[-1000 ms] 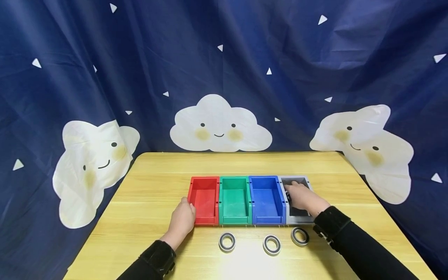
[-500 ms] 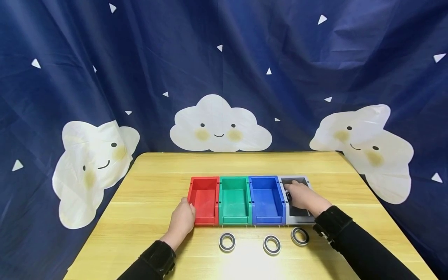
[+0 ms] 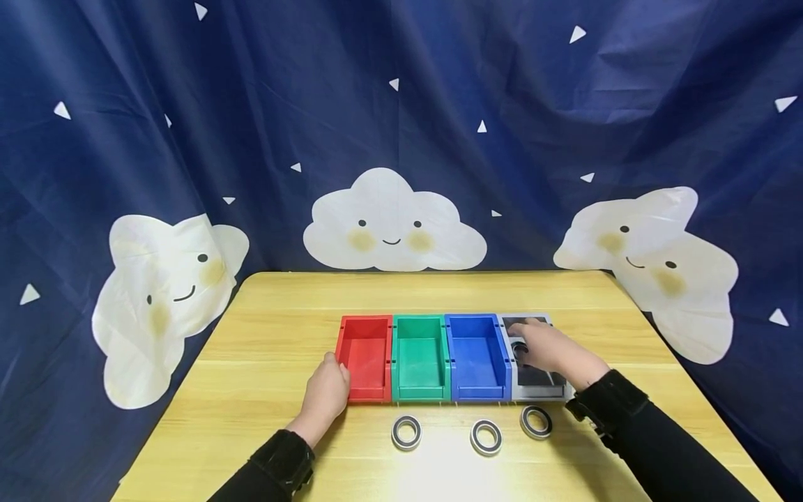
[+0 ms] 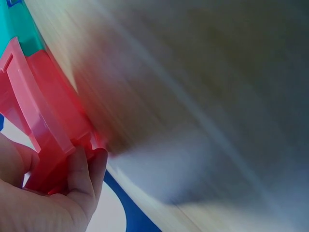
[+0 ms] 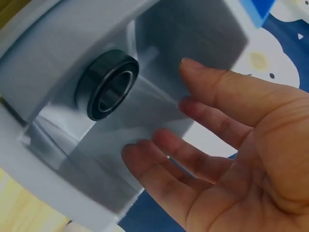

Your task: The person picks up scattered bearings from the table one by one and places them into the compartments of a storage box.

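Observation:
My left hand (image 3: pixel 326 394) grips the left side of the red bin (image 3: pixel 366 355). In the left wrist view its thumb and fingers pinch the red wall (image 4: pixel 46 116). Inside the grey bin (image 3: pixel 542 393) at the right end of the row, a ball bearing (image 3: pixel 518 346) leans against the left wall. Over that bin is my right hand (image 3: pixel 555 352). The right wrist view shows the same bearing (image 5: pixel 91 87) on the grey surface, apart from the spread fingers (image 5: pixel 159 176). Nothing is in that hand.
Green (image 3: pixel 420 354) and blue (image 3: pixel 477 354) bins stand between the red and grey ones, joined in a row. In front lie three more bearings: a left one (image 3: pixel 396 434), a middle one (image 3: pixel 475 439) and a right one (image 3: pixel 525 425). A cloud-patterned curtain (image 3: pixel 263 104) hangs behind the wooden table (image 3: pixel 276 314).
My right hand's fingers have parted from the bearing, which stays in the grey bin, and the hand has shifted slightly right. My left hand has kept its place on the red bin.

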The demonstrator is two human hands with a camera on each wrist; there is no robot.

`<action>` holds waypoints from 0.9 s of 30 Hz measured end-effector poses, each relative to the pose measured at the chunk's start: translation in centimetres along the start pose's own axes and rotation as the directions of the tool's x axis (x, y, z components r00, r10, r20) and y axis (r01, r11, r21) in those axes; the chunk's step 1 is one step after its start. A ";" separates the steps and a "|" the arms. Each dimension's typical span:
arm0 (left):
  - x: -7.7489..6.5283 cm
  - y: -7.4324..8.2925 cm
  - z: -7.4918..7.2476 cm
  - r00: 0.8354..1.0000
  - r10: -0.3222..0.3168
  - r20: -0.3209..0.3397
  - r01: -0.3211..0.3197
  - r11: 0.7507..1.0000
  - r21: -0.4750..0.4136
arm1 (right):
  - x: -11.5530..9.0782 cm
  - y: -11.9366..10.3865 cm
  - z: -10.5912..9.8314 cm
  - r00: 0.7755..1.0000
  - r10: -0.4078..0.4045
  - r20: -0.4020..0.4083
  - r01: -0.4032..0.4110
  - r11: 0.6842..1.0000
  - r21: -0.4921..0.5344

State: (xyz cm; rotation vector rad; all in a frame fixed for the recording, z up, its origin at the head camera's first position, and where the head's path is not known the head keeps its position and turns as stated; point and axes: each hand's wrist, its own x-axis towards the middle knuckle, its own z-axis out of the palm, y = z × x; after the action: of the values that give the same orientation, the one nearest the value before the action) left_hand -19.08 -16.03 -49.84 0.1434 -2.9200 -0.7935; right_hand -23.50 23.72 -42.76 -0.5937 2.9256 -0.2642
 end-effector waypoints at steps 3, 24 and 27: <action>0.0 0.0 0.0 1.000 0.003 -0.004 -0.003 1.000 -0.001 | -0.6 -0.1 -0.3 1.000 -0.024 -0.014 0.024 1.000 0.020; -0.1 0.1 -0.2 1.000 0.008 0.000 -0.008 1.000 -0.002 | -6.0 -1.5 -0.7 0.987 -0.140 -0.081 0.144 0.988 0.046; -0.1 0.1 -0.3 1.000 0.005 0.005 -0.005 1.000 -0.007 | -6.7 -1.9 -0.2 0.987 -0.137 -0.083 0.142 0.988 0.060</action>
State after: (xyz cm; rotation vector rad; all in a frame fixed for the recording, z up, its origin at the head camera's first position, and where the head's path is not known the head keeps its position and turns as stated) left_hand -18.94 -16.04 -49.51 0.1342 -2.9208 -0.8041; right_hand -16.67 24.68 -41.50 -0.7973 2.9405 -0.4075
